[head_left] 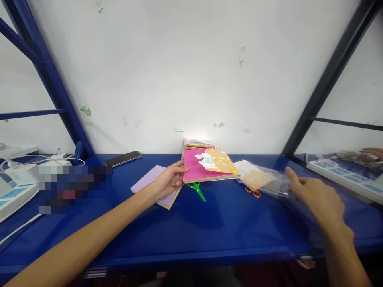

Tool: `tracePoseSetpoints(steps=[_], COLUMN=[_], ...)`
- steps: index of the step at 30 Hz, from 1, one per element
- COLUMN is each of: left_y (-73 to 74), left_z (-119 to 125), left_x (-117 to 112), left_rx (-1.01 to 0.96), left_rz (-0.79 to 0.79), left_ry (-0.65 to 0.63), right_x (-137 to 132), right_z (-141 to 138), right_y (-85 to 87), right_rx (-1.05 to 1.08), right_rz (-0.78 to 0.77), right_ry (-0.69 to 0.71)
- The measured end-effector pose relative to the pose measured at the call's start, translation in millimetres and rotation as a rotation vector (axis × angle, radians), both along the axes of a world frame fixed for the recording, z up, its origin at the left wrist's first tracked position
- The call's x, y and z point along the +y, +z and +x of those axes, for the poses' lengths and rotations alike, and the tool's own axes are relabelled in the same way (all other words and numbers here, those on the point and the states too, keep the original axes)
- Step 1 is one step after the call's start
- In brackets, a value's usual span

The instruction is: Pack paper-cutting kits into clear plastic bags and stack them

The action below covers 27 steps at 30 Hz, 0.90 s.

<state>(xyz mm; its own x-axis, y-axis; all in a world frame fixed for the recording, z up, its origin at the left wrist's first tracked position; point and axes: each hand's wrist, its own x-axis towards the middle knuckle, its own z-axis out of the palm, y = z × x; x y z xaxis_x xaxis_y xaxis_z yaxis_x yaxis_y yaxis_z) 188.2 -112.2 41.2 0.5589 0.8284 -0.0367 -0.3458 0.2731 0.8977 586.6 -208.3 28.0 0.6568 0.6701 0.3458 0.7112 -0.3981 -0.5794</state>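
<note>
My left hand [169,179] pinches the left edge of a thick pink book [193,173], held slightly above the table. Across the book's right side lies an orange cover with a white rabbit figure [221,163]. My right hand [320,203] grips a clear plastic bag [279,184], stretched between it and the book's right end. A pale orange printed sheet [254,175] shows in or behind the bag; which, I cannot tell. Beneath my left hand rests a purple book [167,201]. Green scissors [200,192] lie just below the pink book, and orange scissor handles [253,193] poke out under the bag.
Against the wall sits a wrapped stack [199,144] behind the pink book. A phone [123,159] lies at the back left of the blue table [179,235]. Power strips [344,175] and cables line both sides. At the right edge another person's hand [374,152] shows.
</note>
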Motion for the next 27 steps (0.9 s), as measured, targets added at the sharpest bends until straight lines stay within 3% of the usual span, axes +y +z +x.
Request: tracePoseSetpoints(steps=[2, 4, 7, 11, 16, 20, 27], left_y=[0.6, 0.6, 0.3, -0.1, -3.2, -5.2, -7.5], left_z=[1.5, 2.9, 4.2, 5.4, 6.2, 5.4, 6.4], left_x=[-1.7, -3.4, -6.8, -11.7, -11.5, -10.2, -22.1], left_rx=[0.035, 0.067, 0.128, 0.24, 0.298, 0.333, 0.514], left_rz=[0.012, 0.025, 0.066, 0.147, 0.214, 0.303, 0.701], left_ry=[0.003, 0.008, 0.006, -0.008, -0.024, -0.043, -0.004], right_x=[-4.2, -6.7, -3.1, 10.1, 16.9, 14.3, 4.0], right_z=[-13.7, -26.7, -45.2, -75.4, -108.5, -116.4, -109.9], right_y=[9.3, 19.1, 27.5, 22.9, 13.8, 12.3, 18.4], right_rx=[-0.093, -0.139, -0.041, 0.176, 0.337, 0.458, 0.407], right_rz=[-0.166, -0.214, -0.149, -0.075, -0.09, -0.108, -0.19], right_ry=[-0.16, -0.168, 0.05, 0.399, 0.626, 0.796, 0.968])
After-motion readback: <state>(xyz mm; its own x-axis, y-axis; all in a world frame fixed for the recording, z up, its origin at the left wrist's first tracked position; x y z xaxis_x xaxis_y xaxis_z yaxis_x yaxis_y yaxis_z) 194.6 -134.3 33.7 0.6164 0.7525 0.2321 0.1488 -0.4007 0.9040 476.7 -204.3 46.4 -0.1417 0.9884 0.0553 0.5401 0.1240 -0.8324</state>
